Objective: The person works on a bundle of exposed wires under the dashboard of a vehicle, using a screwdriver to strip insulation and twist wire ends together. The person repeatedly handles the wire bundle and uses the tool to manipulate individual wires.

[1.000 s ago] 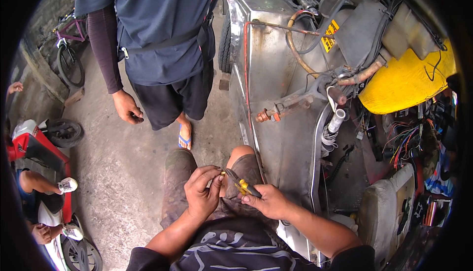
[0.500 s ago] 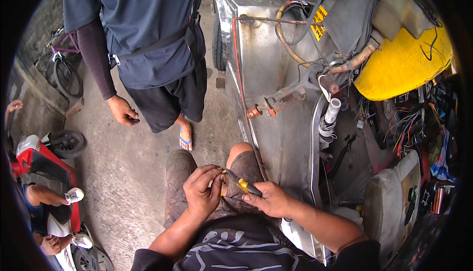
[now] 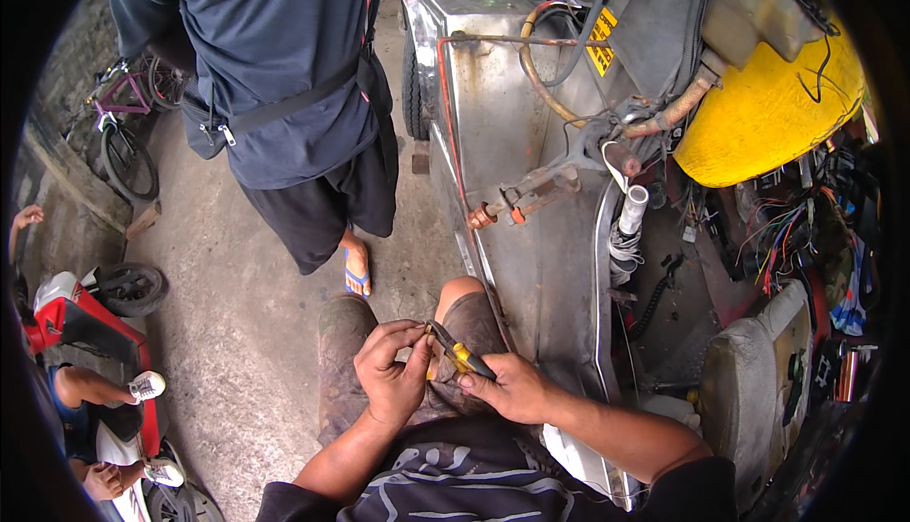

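Above my lap, my right hand (image 3: pixel 512 387) is wrapped round the yellow-and-black handles of a pair of pliers (image 3: pixel 464 355). The dark jaws point up and to the left, toward the fingertips of my left hand (image 3: pixel 391 370). Thumb and fingers of that left hand are pinched together right at the jaws. A tiny yellowish piece shows there, too small to name, and my fingers cover most of it.
On my right stands a bare metal vehicle body (image 3: pixel 512 143) with handlebars, a yellow cover (image 3: pixel 773 119), loose coloured wires (image 3: pixel 782 238) and a worn seat (image 3: pixel 758 361). A person (image 3: pixel 284 95) stands ahead. At left are a red motorbike (image 3: pixel 90 318), a seated person's legs and a bicycle (image 3: pixel 128 152).
The pliers have tilted a little more upright, their jaws still at my left fingertips. The standing person has turned slightly, and their hanging hand has gone out of sight.
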`<act>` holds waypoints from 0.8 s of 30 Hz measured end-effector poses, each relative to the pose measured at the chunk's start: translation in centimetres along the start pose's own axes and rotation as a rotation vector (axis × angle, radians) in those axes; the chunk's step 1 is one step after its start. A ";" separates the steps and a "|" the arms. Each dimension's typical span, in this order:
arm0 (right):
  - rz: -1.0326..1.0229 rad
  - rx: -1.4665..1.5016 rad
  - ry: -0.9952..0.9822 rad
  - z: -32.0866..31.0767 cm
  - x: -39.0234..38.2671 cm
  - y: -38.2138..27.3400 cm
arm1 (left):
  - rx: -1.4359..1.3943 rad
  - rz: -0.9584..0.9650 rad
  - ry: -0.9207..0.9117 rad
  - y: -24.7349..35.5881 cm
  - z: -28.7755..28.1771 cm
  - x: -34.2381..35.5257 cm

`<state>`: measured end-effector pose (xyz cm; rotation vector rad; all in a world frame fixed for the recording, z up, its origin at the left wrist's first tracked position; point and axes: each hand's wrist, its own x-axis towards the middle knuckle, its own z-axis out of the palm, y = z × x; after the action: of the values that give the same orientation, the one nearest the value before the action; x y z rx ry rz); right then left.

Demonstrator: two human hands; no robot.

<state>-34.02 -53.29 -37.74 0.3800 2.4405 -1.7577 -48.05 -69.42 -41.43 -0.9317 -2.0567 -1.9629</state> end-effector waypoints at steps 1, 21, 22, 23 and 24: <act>-0.001 0.000 -0.003 -0.1 -0.1 -0.1 | 0.008 -0.011 -0.005 0.1 0.0 0.0; -0.068 -0.021 0.104 0.8 0.2 -1.3 | -0.115 -0.083 -0.032 -0.3 -0.8 0.4; -0.180 -0.266 0.199 0.7 0.2 -1.1 | -0.109 -0.095 -0.034 -0.3 -0.8 0.4; -0.097 -0.106 0.113 0.5 0.2 -1.0 | -0.190 -0.144 -0.035 -0.4 -0.8 0.3; -0.007 0.034 0.041 0.4 0.3 -0.9 | -0.261 -0.203 -0.027 -0.4 -0.6 0.2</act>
<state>-34.55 -53.87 -37.09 0.4149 2.4453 -1.8145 -48.60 -69.93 -41.53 -0.8257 -2.0127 -2.3810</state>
